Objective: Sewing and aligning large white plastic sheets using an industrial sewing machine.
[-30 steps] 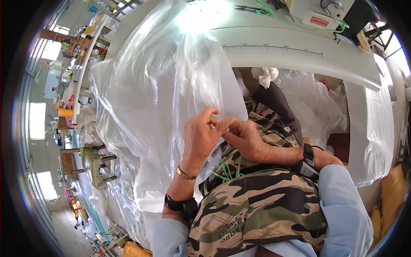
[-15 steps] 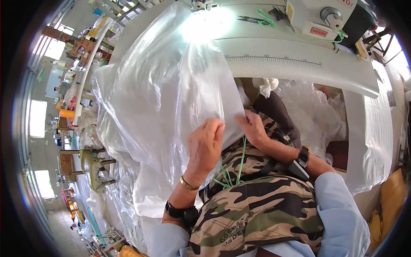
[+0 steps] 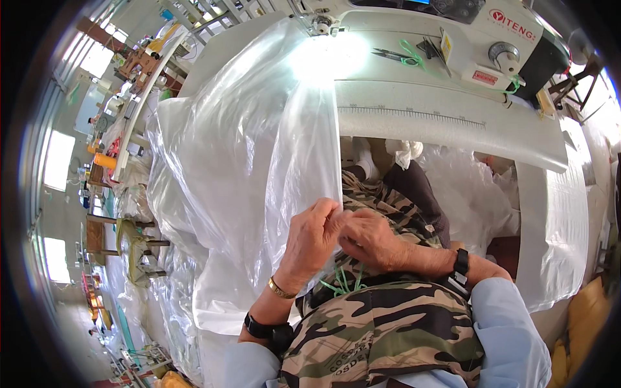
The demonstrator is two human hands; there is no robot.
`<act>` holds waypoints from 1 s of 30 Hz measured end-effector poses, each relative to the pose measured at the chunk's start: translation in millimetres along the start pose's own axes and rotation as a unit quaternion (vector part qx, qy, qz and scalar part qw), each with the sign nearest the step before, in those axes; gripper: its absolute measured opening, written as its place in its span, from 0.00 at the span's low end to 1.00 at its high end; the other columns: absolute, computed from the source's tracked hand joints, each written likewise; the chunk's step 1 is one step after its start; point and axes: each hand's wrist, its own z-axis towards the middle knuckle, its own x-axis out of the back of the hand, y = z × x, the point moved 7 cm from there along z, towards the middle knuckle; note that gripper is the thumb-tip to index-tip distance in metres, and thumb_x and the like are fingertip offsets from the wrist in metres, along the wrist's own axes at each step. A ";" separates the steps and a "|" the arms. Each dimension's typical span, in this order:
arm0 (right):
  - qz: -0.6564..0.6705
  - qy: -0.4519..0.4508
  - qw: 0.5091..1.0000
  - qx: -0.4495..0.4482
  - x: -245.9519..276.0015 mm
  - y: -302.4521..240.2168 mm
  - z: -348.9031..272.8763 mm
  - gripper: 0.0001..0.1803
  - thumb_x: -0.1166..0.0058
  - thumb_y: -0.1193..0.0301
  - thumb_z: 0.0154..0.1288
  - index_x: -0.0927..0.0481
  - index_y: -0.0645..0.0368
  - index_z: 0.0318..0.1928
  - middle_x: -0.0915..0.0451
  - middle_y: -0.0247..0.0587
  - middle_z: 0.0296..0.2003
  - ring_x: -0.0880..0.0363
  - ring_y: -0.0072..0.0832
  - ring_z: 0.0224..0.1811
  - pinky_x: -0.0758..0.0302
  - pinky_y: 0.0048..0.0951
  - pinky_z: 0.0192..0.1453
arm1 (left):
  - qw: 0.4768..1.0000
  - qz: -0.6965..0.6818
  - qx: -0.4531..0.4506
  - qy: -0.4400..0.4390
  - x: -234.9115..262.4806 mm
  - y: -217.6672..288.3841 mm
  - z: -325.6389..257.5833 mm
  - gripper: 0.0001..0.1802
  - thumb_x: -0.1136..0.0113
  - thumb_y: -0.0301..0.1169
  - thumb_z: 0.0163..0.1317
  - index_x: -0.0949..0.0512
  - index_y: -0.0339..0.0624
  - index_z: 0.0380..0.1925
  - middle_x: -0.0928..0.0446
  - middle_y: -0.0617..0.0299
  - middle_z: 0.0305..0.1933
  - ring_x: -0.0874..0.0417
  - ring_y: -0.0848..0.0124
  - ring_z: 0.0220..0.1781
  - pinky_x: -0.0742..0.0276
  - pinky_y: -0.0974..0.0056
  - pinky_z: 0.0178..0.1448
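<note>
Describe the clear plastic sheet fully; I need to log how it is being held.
The clear plastic sheet is thin, glossy and wrinkled, see-through with bright glare near its top. It drapes from the white sewing table down over the person's lap, billowing to the left. Its straight right edge hangs downward, and the left hand and right hand pinch that edge together at its lower end.

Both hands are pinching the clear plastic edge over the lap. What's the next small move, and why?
Probably slide the left hand up along the sheet edge to pull it straight: both it and the right hand pinch the same low spot, while the edge above runs loose up to the sewing machine.
</note>
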 end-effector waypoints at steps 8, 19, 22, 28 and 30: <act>0.140 0.088 0.983 -0.076 4.0 75.6 14.5 0.14 0.42 0.77 0.60 0.25 0.61 0.47 0.22 0.44 0.41 0.21 0.35 0.41 0.25 0.33 0.47 | 0.997 0.058 0.008 0.057 28.8 -3.1 -6.0 0.06 0.41 0.24 0.60 0.28 0.35 0.29 0.31 0.54 0.18 0.30 0.62 0.17 0.34 0.62 0.25; 0.026 -0.081 0.982 0.168 -111.2 44.7 68.7 0.08 0.43 0.73 0.55 0.20 0.61 0.36 0.19 0.48 0.37 0.20 0.44 0.40 0.24 0.40 0.44 | 0.936 0.315 -0.136 -0.073 27.3 32.4 -2.9 0.10 0.43 0.20 0.45 0.30 0.34 0.31 0.23 0.47 0.27 0.17 0.52 0.30 0.22 0.55 0.31; 0.007 -0.147 0.964 0.221 -66.2 19.3 61.9 0.07 0.43 0.71 0.56 0.20 0.60 0.35 0.19 0.47 0.35 0.20 0.45 0.39 0.24 0.42 0.43 | 0.938 0.310 -0.131 -0.080 12.7 15.9 -6.9 0.09 0.45 0.20 0.47 0.29 0.34 0.31 0.23 0.47 0.28 0.16 0.53 0.30 0.21 0.56 0.31; -0.323 -0.356 0.877 0.010 31.9 30.6 111.1 0.07 0.46 0.69 0.58 0.21 0.57 0.36 0.22 0.42 0.35 0.23 0.41 0.44 0.28 0.40 0.50 | 0.957 0.267 -0.096 -0.052 9.8 0.0 -13.6 0.07 0.46 0.18 0.49 0.30 0.35 0.29 0.25 0.48 0.29 0.18 0.51 0.29 0.22 0.54 0.32; -0.328 -0.260 0.907 0.043 50.1 32.8 138.6 0.07 0.45 0.67 0.61 0.20 0.57 0.36 0.23 0.42 0.33 0.24 0.41 0.43 0.29 0.40 0.51 | 0.957 0.269 -0.095 -0.048 7.5 -2.7 -14.3 0.07 0.46 0.19 0.49 0.30 0.35 0.29 0.24 0.48 0.30 0.18 0.52 0.30 0.22 0.55 0.32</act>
